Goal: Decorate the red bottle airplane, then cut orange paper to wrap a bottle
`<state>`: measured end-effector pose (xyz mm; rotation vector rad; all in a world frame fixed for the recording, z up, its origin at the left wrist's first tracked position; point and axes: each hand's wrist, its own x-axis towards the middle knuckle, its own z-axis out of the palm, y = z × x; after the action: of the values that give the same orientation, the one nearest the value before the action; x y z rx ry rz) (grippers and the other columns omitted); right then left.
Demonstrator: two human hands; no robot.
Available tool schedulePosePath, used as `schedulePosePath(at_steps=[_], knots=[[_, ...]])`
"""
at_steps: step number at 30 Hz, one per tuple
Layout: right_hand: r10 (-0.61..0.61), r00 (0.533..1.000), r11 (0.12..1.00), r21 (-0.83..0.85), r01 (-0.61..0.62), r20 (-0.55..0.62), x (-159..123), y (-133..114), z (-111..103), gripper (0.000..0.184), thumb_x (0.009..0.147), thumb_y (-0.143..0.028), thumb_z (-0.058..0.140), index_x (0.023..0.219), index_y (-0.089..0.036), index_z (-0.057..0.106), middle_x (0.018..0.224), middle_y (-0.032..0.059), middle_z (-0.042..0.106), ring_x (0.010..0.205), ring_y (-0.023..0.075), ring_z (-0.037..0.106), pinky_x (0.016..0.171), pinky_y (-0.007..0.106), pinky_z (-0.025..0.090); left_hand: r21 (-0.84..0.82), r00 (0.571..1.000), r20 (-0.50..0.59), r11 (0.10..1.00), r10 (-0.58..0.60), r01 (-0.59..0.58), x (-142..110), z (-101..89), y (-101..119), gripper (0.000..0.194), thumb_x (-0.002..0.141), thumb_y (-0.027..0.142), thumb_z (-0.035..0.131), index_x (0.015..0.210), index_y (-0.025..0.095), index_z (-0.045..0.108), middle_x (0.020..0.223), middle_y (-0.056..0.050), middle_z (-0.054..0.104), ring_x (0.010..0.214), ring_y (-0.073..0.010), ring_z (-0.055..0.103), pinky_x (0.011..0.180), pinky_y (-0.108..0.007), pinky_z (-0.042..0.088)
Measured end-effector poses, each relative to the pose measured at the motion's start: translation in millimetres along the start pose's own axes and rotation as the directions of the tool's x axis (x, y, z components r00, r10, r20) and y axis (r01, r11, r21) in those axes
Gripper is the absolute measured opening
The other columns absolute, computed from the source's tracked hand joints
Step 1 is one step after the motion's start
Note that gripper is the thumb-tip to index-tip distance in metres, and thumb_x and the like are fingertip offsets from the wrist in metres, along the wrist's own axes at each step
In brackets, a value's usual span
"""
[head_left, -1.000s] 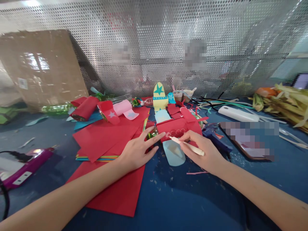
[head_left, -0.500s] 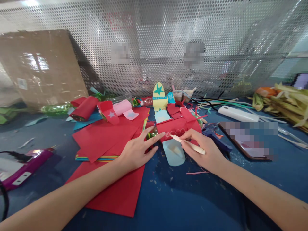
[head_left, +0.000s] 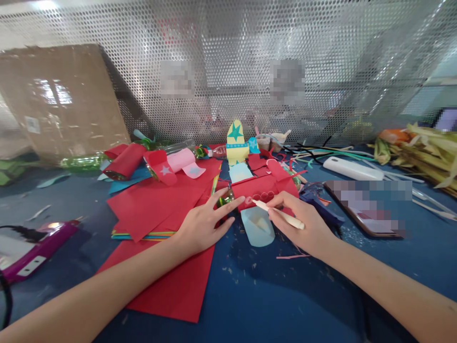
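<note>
A bottle wrapped in red paper (head_left: 266,190) lies on its side on the blue table, with several small circles drawn along it. My left hand (head_left: 203,224) rests flat beside its green neck, fingers spread, fingertips against the bottle's left end. My right hand (head_left: 303,226) pinches a cream-coloured pen (head_left: 280,215) whose tip touches the red wrap just under the circles. A light blue paper piece (head_left: 257,227) lies below the bottle between my hands.
Red paper sheets (head_left: 157,205) spread under my left arm. A yellow paper rocket (head_left: 236,142) stands behind, with red and pink rolls (head_left: 157,164) to its left. A phone (head_left: 371,209), white case (head_left: 352,168), cardboard box (head_left: 60,100), purple tool (head_left: 39,245) and mesh wall surround.
The pen tip has shifted very slightly right along the red wrap. My left hand has stayed where it was.
</note>
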<state>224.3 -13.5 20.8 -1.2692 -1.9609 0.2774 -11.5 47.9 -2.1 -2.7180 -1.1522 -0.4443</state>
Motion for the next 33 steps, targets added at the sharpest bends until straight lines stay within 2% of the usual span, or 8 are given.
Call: schedulePosePath(at_steps=[7,13,33], knots=[[-0.022,1.000,1.000,-0.009,0.022,0.018,-0.4,0.8,1.1,0.010,0.088,-0.024,0.047,0.078,-0.022,0.050,0.070,-0.0024,0.061,0.058,0.0113,0.055,0.058,0.024,0.040,-0.004,1.000,0.000,1.000,0.004,-0.004,0.4,-1.2,-0.1,0.047,0.094,0.038,0.037,0.140,0.044,0.029,0.144,-0.004,0.036,0.084,-0.0167,0.066,0.065,-0.030,0.055],[0.007,1.000,1.000,0.003,-0.008,0.019,-0.6,-0.1,0.1,0.011,0.089,-0.024,0.047,0.078,-0.022,0.050,0.071,-0.0019,0.062,0.057,0.0115,0.055,0.056,0.024,0.040,-0.001,1.000,0.004,1.000,0.006,-0.006,0.4,-0.8,0.1,0.047,0.094,0.039,0.036,0.140,0.044,0.029,0.144,-0.005,0.036,0.086,-0.0176,0.066,0.066,-0.030,0.055],[-0.010,0.999,1.000,0.010,0.009,0.042,-0.6,-0.1,0.5,0.009,0.089,-0.026,0.047,0.082,-0.022,0.051,0.074,-0.0010,0.063,0.065,0.0134,0.059,0.061,0.025,0.042,0.013,1.000,0.005,1.000,0.006,-0.006,0.5,-1.6,1.2,0.047,0.094,0.037,0.036,0.140,0.044,0.028,0.144,-0.005,0.036,0.087,-0.0171,0.065,0.066,-0.029,0.055]])
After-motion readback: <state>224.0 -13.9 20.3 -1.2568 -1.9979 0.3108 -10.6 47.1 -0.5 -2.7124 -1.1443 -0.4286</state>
